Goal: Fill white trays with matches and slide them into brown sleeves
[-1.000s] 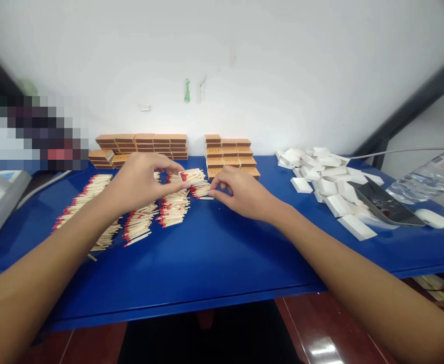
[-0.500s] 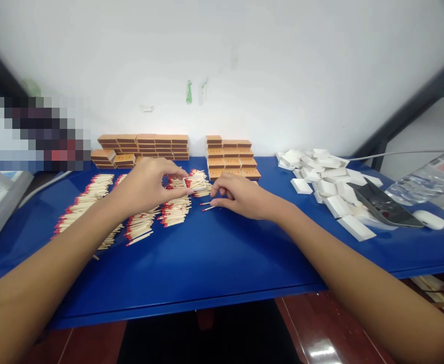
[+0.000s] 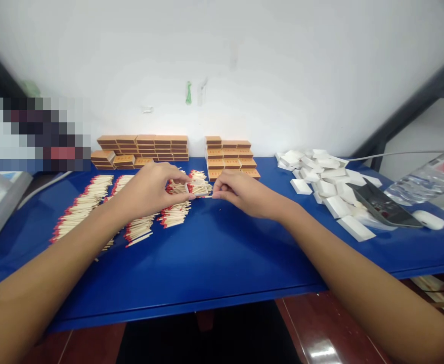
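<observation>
Between the thumb and fingers of my left hand (image 3: pixel 146 189) is a small white matchbox tray (image 3: pixel 187 188) with red-tipped matches in it. My right hand (image 3: pixel 242 193), its fingers pinched together, grips matches (image 3: pixel 208 196) beside the tray's right end; how many I cannot make out. Loose matches (image 3: pixel 174 215) lie in a heap below the tray. Further left, more matches (image 3: pixel 81 210) spread in rows, partly covered by my left hand and forearm.
Orange-brown matchboxes stand in stacks (image 3: pixel 161 146) along the wall, with a second group (image 3: pixel 231 163) behind my right hand. Right of it are a heap of white trays (image 3: pixel 324 184), a dark flat device (image 3: pixel 385 202) and clear plastic packaging (image 3: pixel 427 177). A blue table (image 3: pixel 214 268) bears everything.
My right hand has picked up the loose matches from the tabletop and raised them slightly toward the tray. My left hand has moved a little to the right with the tray.
</observation>
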Demonstrator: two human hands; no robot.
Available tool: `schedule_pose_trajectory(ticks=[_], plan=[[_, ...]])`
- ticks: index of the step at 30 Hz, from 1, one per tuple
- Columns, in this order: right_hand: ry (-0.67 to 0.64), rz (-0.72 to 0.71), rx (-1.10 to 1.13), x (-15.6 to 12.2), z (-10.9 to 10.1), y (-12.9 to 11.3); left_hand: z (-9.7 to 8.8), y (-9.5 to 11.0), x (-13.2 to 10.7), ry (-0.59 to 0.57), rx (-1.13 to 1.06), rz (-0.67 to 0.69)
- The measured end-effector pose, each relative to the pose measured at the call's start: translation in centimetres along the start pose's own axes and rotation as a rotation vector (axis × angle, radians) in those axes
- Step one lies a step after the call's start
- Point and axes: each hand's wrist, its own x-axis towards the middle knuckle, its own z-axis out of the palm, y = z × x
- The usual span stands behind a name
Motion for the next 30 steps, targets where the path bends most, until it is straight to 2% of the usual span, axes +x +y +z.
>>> schedule_pose_trajectory(ticks=[7, 12, 17, 22, 25, 30], plan=[[0.169, -0.096, 0.029, 0.2, 0.9, 0.2, 0.6, 0.9, 0.0, -0.016, -0.118, -0.006], [0.13, -0.125, 0.036, 0.0, 0.9, -0.1, 0.6, 1.6, -0.1, -0.017, -0.184, -0.039], [0.196, -0.108, 0.03, 0.0, 0.3, -0.3, 0.4, 1.7, 0.0, -0.007, -0.215, -0.055], [0.208, -0.131, 0.047, -0.1, 0.0, -0.3, 0.4, 1.9, 0.0, -0.025, -0.233, -0.084], [0.127, -0.142, 0.097, -0.5, -0.7, -0.7, 0.5, 1.9, -0.1, -0.039, -0.252, -0.108], [-0.171, -0.078, 0.182, -0.9, -1.7, -1.5, 0.9, 2.2, -0.2, -0.118, -0.235, -0.037]])
